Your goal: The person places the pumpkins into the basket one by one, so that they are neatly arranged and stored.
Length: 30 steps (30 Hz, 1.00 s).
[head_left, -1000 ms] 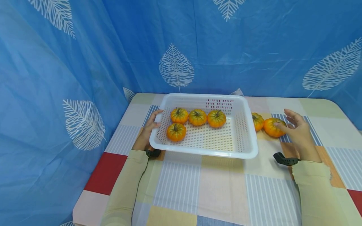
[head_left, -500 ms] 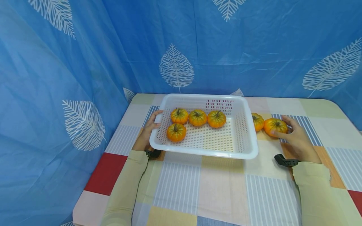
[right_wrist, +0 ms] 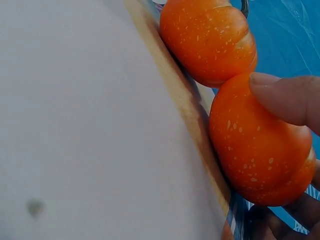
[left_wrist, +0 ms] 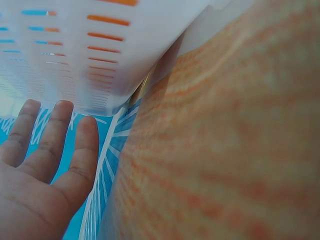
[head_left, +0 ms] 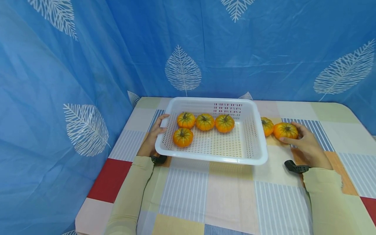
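Note:
A white plastic basket (head_left: 211, 159) stands on the table and holds several small orange pumpkins (head_left: 205, 122) at its left and back. My left hand (head_left: 151, 138) is at the basket's left side, its fingers extended near the slotted wall (left_wrist: 75, 65) in the left wrist view. Right of the basket, my right hand (head_left: 309, 145) grips a small orange pumpkin (head_left: 285, 130), thumb on the near side and fingers round the far side. In the right wrist view that pumpkin (right_wrist: 260, 145) touches another pumpkin (right_wrist: 210, 42), partly hidden by the basket in the head view.
A patchwork-patterned cloth (head_left: 232, 202) covers the table. Blue curtains (head_left: 223, 58) with white leaf prints hang behind it and along the left side. A dark strap (head_left: 296, 167) sits on the right wrist, another strap (head_left: 159, 159) on the left.
My right hand has come down and left onto the outer pumpkin, its thumb and fingers closing round it. The left hand and basket have stayed in place.

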Motion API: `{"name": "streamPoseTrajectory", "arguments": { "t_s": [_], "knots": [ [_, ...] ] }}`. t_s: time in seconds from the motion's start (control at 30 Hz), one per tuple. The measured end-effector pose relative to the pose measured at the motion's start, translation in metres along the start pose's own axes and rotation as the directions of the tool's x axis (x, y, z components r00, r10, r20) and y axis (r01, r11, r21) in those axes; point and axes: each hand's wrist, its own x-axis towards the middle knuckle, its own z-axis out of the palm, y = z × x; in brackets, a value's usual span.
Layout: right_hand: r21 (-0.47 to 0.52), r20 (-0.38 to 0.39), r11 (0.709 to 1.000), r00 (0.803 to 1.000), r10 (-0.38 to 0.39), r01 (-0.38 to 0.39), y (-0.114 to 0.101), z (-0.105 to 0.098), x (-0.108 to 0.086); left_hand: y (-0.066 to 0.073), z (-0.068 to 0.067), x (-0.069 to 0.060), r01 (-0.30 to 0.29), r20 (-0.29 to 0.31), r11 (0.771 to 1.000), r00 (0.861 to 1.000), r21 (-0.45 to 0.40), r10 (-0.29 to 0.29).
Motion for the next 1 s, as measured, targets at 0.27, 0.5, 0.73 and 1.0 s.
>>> {"name": "streamPoseTrajectory", "arguments": {
  "t_s": [0.27, 0.5, 0.73, 1.0],
  "knots": [
    [-0.021, -0.021, 1.000, 1.000, 0.006, -0.006, 0.000, -0.001, 0.000, 0.000, 0.000, 0.001, -0.014, 0.011, 1.000, 1.000, 0.010, 0.014],
    [-0.020, -0.067, 1.000, 0.998, -0.006, 0.005, -0.007, -0.002, -0.004, -0.002, -0.001, 0.002, -0.030, 0.022, 1.000, 0.999, -0.003, 0.030],
    [-0.086, -0.116, 0.996, 0.993, -0.039, 0.029, -0.020, -0.003, -0.008, 0.001, 0.001, 0.001, -0.023, 0.012, 1.000, 1.000, 0.008, 0.023],
    [-0.139, -0.109, 0.981, 0.983, -0.148, 0.132, -0.031, -0.005, -0.012, 0.000, 0.000, 0.001, -0.024, 0.013, 1.000, 1.000, 0.013, 0.023]
  ]
}}
